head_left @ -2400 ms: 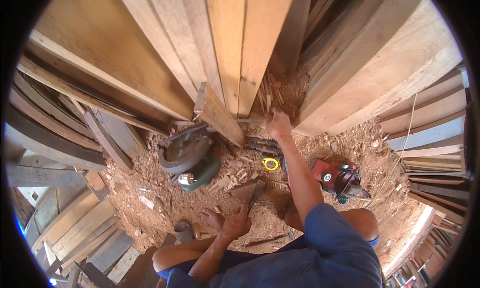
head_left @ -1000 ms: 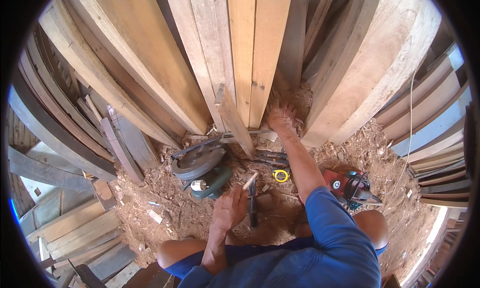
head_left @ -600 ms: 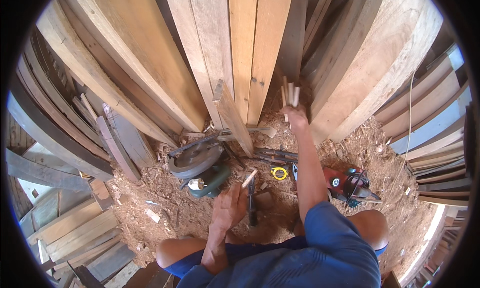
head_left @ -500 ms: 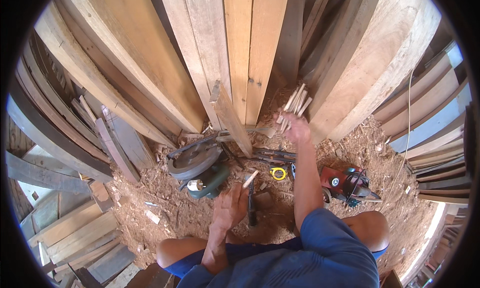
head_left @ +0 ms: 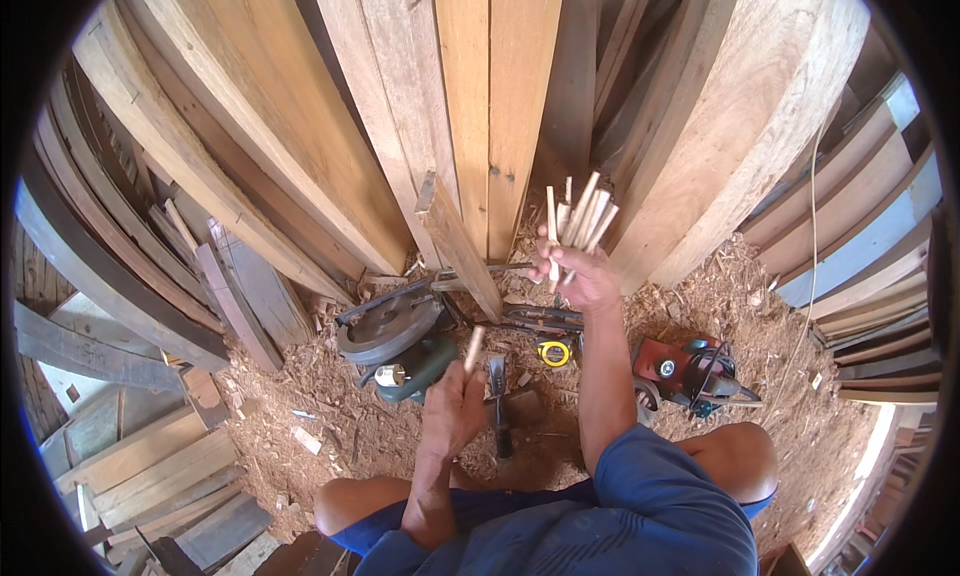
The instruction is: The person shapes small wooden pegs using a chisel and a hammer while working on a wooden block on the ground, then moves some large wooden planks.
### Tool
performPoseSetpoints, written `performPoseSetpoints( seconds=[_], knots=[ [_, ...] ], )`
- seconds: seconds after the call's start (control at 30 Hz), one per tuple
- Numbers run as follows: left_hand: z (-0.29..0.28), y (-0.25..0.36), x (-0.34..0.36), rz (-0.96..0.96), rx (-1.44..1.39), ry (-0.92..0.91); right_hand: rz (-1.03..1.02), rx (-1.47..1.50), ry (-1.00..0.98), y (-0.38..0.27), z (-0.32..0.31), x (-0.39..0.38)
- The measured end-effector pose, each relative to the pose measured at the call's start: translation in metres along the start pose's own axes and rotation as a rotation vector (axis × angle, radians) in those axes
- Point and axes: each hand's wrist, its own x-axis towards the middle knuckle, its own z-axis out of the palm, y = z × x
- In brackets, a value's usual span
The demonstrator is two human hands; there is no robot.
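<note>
In my left hand [head_left: 455, 414] a short, pale wooden peg [head_left: 475, 347] points up and away, its lower end wrapped by my fingers. Farther out, my right hand [head_left: 588, 276] is closed around a bundle of similar wooden pegs [head_left: 578, 221]. Their ends fan out above my fingers, and one stands a little apart at the left of the bunch. A chisel-like tool with a dark handle [head_left: 503, 438] lies on the ground just right of my left hand. Beyond that hand rests a green circular saw [head_left: 403, 346] with a large round guard.
Shavings cover the ground [head_left: 310, 416]. A yellow tape measure [head_left: 553, 353] and a red power tool [head_left: 665, 364] lie to the right. One narrow wooden piece [head_left: 460, 246] leans upright beside the saw. Tall planks [head_left: 465, 116] stand ahead, with stacked boards [head_left: 165, 456] at left.
My right hand has lifted the peg bundle up from the foot of the planks, and the pegs show more clearly. The peg in my left hand has tipped more upright.
</note>
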Motion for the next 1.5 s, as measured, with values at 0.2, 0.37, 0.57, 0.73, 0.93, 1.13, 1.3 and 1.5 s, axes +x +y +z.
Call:
performPoseSetpoints(
  seconds=[0.2,0.37,0.57,0.73,0.93,1.13,1.3,1.5],
  knots=[
    [-0.004,0.01,0.004,0.085,-0.767,0.065,0.056,-0.754,-0.548,-0.026,0.101,-0.029],
    [-0.008,0.001,0.003,-0.175,-1.463,0.071,0.103,-1.698,-0.486,0.068,0.182,-0.05],
    [-0.031,-0.021,0.002,-0.162,-1.579,0.242,-0.051,-1.409,-0.741,0.049,0.184,-0.044],
    [-0.033,-0.022,0.002,-0.023,-1.711,0.065,0.158,-0.974,-0.456,0.005,0.147,-0.033],
    [-0.044,-0.02,0.005,-0.097,-1.942,0.103,0.326,-1.174,-0.159,-0.012,0.114,-0.02],
    [-0.047,-0.016,0.009,-0.085,-1.999,0.087,0.302,-1.125,-0.297,-0.01,0.124,-0.018],
    [-0.044,-0.018,0.01,0.033,-1.91,0.109,0.263,-1.309,-0.678,0.011,0.164,-0.023],
    [-0.044,-0.021,0.002,0.066,-1.829,0.143,0.141,-1.321,-0.601,0.054,0.158,-0.031]
  ],
)
